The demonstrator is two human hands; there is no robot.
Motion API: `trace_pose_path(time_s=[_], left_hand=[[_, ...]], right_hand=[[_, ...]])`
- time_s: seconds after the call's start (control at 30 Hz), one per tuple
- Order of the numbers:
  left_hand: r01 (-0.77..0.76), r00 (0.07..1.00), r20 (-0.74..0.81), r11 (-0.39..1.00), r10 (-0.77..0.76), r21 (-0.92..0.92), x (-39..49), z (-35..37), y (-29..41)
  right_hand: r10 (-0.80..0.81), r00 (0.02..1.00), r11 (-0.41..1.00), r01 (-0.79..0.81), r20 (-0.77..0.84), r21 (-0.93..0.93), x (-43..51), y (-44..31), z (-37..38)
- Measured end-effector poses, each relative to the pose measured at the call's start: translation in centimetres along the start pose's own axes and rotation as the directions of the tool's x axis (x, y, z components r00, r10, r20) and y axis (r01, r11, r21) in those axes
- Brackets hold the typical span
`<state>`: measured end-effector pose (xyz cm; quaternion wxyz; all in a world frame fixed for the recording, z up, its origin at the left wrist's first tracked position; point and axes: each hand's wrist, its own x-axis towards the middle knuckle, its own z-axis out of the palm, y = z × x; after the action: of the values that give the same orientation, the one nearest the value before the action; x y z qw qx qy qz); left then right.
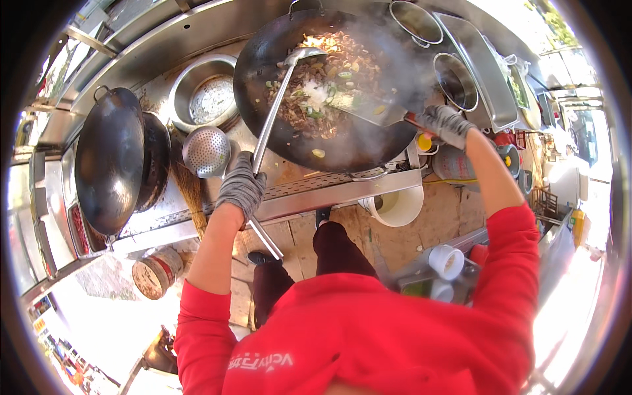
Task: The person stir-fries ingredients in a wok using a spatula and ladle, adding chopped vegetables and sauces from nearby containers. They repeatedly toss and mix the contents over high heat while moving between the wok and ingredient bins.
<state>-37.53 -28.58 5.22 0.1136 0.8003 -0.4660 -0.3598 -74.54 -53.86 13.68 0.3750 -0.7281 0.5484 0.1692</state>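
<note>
A large black wok full of steaming food stands on the steel stove in front of me. Sliced meat with green and yellow vegetable pieces fills its middle, with a pale white heap on top. My left hand, in a grey striped glove, grips the handle of a long metal ladle; the ladle's bowl rests over the food. In a matching glove, my right hand holds the dark red handle of a wide metal spatula. The spatula's front edge is in the food, near the white heap.
A perforated skimmer and a steel basin sit left of the wok. Further left, another wok stands on edge near a straw brush. Metal pots and a steel tray line the right; a white bucket is below.
</note>
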Motion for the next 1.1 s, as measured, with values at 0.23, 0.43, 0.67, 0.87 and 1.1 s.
trace_pose_path(time_s=[0.23, 0.43, 0.67, 0.87, 1.1], left_hand=[[0.249, 0.964, 0.073, 0.965, -0.256, 0.086, -2.5, -0.8, 3.3], [0.190, 0.982, 0.048, 0.933, -0.184, -0.304, -4.2, 1.4, 4.5], [0.188, 0.982, 0.032, 0.934, -0.187, -0.303, -6.4, 1.5, 1.4], [0.039, 0.997, -0.052, 0.946, -0.059, -0.321, -7.5, 4.2, 3.2], [0.216, 0.973, 0.026, 0.874, -0.228, -0.434, -7.7, 3.5, 2.3]], right_hand=[[0.049, 0.993, 0.879, 0.010, 0.110, -0.476, 1.7, 1.0, -7.8], [-0.467, 0.863, 0.778, 0.297, -0.193, -0.554, 9.9, -2.9, 1.7], [-0.004, 0.997, 0.925, 0.033, 0.076, -0.380, -0.7, -2.6, -7.7], [-0.198, 0.975, 0.852, 0.119, -0.104, -0.509, 6.7, -5.2, 2.0], [0.106, 0.951, 0.935, 0.005, 0.292, -0.355, -1.5, -3.9, -3.8]])
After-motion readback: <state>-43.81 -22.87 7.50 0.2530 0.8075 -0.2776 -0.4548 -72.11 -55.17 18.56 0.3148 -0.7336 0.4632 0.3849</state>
